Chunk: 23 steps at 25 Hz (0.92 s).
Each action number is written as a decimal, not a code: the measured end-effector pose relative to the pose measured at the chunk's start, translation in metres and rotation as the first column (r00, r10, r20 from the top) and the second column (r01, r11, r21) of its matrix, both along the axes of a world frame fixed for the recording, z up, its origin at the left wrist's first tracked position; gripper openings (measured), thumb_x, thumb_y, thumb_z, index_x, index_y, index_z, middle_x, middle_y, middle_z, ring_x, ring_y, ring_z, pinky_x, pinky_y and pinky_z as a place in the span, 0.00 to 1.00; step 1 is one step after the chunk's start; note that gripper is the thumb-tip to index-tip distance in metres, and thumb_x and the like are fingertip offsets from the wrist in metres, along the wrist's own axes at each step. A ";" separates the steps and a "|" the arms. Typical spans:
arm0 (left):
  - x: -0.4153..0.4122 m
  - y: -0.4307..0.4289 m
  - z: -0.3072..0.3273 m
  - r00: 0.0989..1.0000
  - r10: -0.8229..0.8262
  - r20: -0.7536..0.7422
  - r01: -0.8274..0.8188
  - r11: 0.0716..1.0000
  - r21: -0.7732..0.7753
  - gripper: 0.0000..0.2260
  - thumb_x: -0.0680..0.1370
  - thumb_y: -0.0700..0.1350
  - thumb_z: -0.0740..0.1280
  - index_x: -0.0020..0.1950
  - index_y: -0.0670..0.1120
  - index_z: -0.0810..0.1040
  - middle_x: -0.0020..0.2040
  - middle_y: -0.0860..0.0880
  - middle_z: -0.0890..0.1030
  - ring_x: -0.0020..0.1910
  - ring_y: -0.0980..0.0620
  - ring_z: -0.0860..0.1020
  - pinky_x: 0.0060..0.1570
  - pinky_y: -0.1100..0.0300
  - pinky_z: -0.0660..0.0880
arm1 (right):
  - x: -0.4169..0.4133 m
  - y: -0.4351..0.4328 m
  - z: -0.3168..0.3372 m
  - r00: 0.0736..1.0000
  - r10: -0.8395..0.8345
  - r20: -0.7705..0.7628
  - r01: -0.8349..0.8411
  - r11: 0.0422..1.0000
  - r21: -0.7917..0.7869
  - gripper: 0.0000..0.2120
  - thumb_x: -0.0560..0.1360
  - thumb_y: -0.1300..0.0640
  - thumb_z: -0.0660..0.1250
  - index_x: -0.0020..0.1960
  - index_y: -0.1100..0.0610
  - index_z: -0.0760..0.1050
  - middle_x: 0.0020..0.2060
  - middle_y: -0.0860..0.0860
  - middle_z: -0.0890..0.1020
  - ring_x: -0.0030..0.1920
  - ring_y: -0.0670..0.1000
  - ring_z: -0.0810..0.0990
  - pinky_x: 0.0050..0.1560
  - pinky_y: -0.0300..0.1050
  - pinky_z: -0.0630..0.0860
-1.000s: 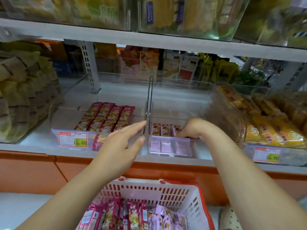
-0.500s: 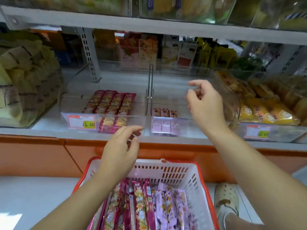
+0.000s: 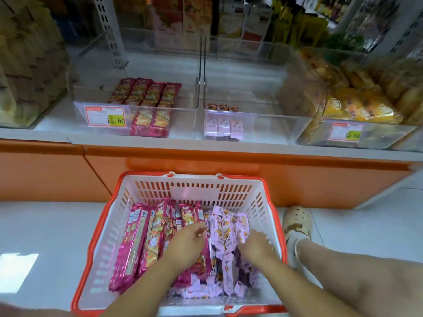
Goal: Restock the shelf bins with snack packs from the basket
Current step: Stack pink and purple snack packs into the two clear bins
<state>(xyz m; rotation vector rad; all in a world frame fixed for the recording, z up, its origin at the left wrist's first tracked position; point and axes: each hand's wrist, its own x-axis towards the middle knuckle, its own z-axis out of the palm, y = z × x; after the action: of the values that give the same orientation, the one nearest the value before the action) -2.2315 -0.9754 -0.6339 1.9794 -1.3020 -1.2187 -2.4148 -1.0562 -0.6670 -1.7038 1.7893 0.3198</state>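
While both hands are down in the basket (image 3: 160, 186), the left hand (image 3: 185, 244) curls over the magenta packs (image 3: 137, 236) and the right hand (image 3: 256, 247) covers the lilac packs (image 3: 225, 225); blur hides any grip. The film wrappers look light, slick and probably brittle inside, so they are best pinched mid-length.

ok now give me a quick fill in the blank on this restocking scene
The left hand and right hand are both inside the white slotted plastic ___.
There, the long dark pink packs lie to the ___ of the small pale lilac packs.
The clear plastic shelf bin holding pink packs carries a price tag reading ___.
Missing: basket; left; 15.60
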 end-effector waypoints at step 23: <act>0.002 -0.008 0.052 0.751 0.333 -0.570 -0.362 0.930 0.066 0.09 0.79 0.47 0.65 0.53 0.46 0.82 0.51 0.43 0.84 0.52 0.44 0.82 0.50 0.50 0.81 | 0.015 0.054 0.083 0.455 -0.305 0.837 0.064 0.948 0.311 0.25 0.74 0.66 0.70 0.65 0.47 0.71 0.54 0.49 0.80 0.45 0.50 0.83 0.44 0.43 0.80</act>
<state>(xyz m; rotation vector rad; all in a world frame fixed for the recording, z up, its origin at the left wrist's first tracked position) -2.2299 -0.9829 -0.5817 1.5341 -0.6143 -1.4181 -2.3994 -1.0023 -0.5840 -1.1055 1.0405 -0.4058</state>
